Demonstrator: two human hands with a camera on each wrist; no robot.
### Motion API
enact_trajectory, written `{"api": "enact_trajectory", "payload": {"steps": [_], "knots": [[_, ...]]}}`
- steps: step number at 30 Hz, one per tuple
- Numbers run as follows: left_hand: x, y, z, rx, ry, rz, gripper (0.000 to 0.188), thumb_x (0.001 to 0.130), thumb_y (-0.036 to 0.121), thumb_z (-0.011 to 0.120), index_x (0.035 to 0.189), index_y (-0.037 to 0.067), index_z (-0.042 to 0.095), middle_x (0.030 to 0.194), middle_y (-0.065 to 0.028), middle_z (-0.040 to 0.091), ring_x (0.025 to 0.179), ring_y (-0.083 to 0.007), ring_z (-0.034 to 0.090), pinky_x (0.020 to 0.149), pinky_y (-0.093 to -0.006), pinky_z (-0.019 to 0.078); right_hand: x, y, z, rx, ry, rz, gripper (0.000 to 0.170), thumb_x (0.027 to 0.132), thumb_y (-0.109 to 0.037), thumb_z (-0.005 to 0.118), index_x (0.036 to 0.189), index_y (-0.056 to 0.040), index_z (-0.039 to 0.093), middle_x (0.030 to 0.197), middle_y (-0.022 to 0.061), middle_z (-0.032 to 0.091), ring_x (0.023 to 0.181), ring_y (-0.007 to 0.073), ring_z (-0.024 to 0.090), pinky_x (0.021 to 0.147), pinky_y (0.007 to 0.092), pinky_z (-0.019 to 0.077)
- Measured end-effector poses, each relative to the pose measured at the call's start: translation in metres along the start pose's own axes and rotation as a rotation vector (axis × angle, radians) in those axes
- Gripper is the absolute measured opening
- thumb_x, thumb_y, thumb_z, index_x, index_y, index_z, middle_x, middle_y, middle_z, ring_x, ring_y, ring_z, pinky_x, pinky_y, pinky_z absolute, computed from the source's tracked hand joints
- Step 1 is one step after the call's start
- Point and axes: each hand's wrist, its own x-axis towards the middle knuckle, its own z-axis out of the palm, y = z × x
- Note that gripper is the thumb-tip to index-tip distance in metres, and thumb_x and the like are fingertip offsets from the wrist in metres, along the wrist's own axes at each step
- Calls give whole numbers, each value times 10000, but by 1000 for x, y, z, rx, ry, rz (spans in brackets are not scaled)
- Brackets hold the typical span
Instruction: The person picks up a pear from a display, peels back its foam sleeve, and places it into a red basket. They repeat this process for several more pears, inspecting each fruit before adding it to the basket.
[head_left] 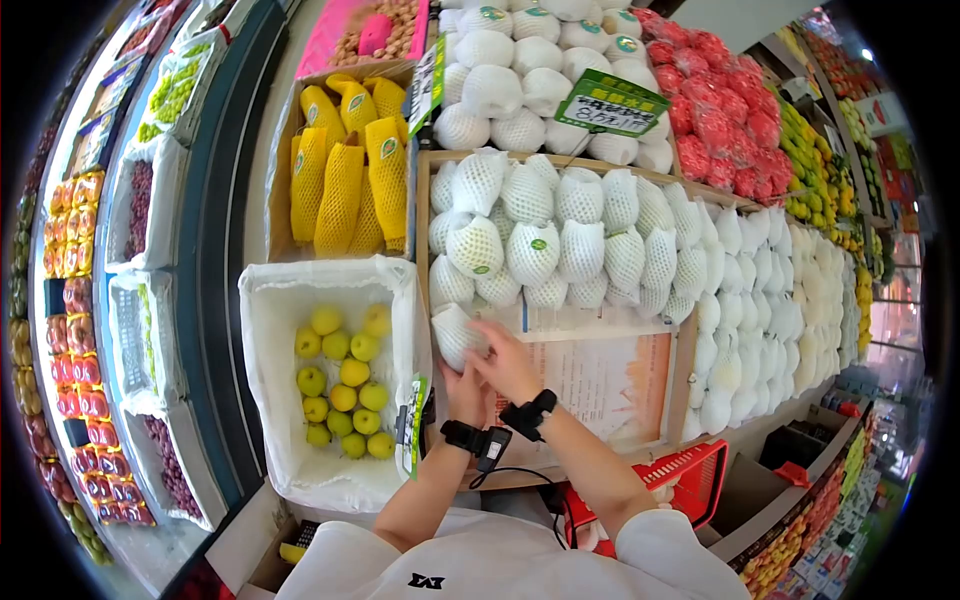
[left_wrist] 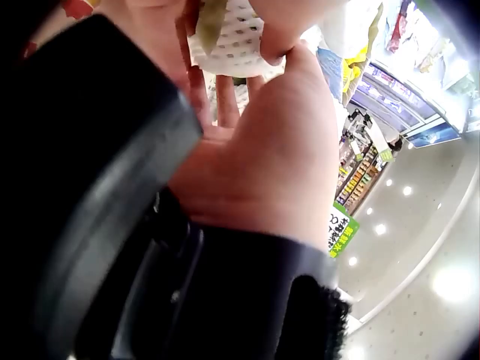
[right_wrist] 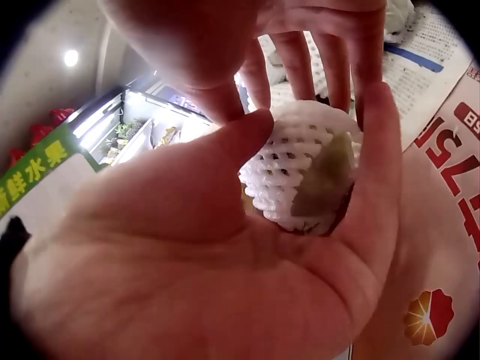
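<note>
In the head view a fruit in a white foam net (head_left: 457, 336) is held up between both hands, at the front left of the wooden display bin (head_left: 428, 215). My left hand (head_left: 466, 393) grips it from below. From the right, my right hand (head_left: 504, 360) holds it with curled fingers. The right wrist view shows the foam net (right_wrist: 289, 146) close up, with a greenish patch on its lower right side; its kind does not show. Rows of similar netted fruit (head_left: 533, 247) lie just beyond the hands.
Left of the hands stands a white-lined crate (head_left: 262, 390) of yellow-green apples (head_left: 343, 397). A green price tag (head_left: 413, 425) stands at its right edge. Printed paper (head_left: 610, 385) covers the bin's front. A red basket (head_left: 708, 480) is at the lower right; yellow-netted fruit (head_left: 340, 190) lies behind.
</note>
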Motion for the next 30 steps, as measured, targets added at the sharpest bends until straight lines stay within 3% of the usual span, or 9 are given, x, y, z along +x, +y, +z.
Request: {"api": "enact_trajectory", "payload": {"steps": [3,5,9,13,16,20,24,26,30], "knots": [[10,-6,-9,58,77,-44,671,945,194,512,1442,176,61,1268,-121,465,1039,-218,577,740,-320,539,5,7,14,-24,23,-5,343,812,-217,627,1133,-104,582,1119,126,573,1018,317,567,863,371,466],[12,-6,-6,110,86,128,493,962,248,492,1365,111,244,1211,-126,511,986,-209,596,749,-328,537,7,11,20,-70,39,-42,334,808,-228,621,1118,-108,597,1095,134,577,1006,331,565,867,380,464],[21,-9,-1,56,43,286,500,951,253,519,1350,61,287,1250,-140,496,1034,-244,579,824,-369,524,11,14,24,-76,35,-28,346,824,-232,586,1133,-78,596,1107,174,577,1032,359,545,906,409,437],[32,-14,-16,55,40,191,407,945,266,527,1264,31,437,1146,-121,571,1029,-224,579,849,-353,508,-8,28,22,-112,117,11,361,860,-229,562,1185,-70,565,1143,203,561,1057,375,535,930,413,425],[38,-5,-43,14,-46,-130,370,900,292,584,1161,41,510,1134,-92,560,945,-241,596,744,-341,519,-49,18,-11,-62,181,-159,330,862,-195,581,1160,-54,568,1115,180,555,1034,339,557,874,388,465],[11,0,-36,55,127,-163,420,881,308,605,1179,35,491,1185,-69,510,1112,-236,497,967,-393,403,-136,-1,-91,318,246,-25,318,849,-145,597,1154,-57,572,1070,144,594,950,264,602,798,342,495],[3,-8,-65,80,-25,-307,385,903,249,568,1215,45,471,1236,-74,491,1118,-239,494,961,-399,420,-242,6,-160,233,511,113,252,880,-112,581,1123,-44,592,930,50,646,857,140,619,752,279,498],[-20,-6,-56,156,-189,-353,365,905,238,560,1215,62,481,1230,-70,504,1105,-237,505,953,-382,426,-300,30,-190,509,673,-62,222,910,-111,552,1100,1,576,882,58,634,802,143,602,758,278,489],[-103,-14,-13,261,-298,-319,359,911,236,546,1230,83,489,1196,-49,531,1086,-221,513,938,-355,431,-427,59,-247,744,1187,117,218,914,-114,533,1102,-18,583,925,74,650,804,163,635,710,278,523]]}}
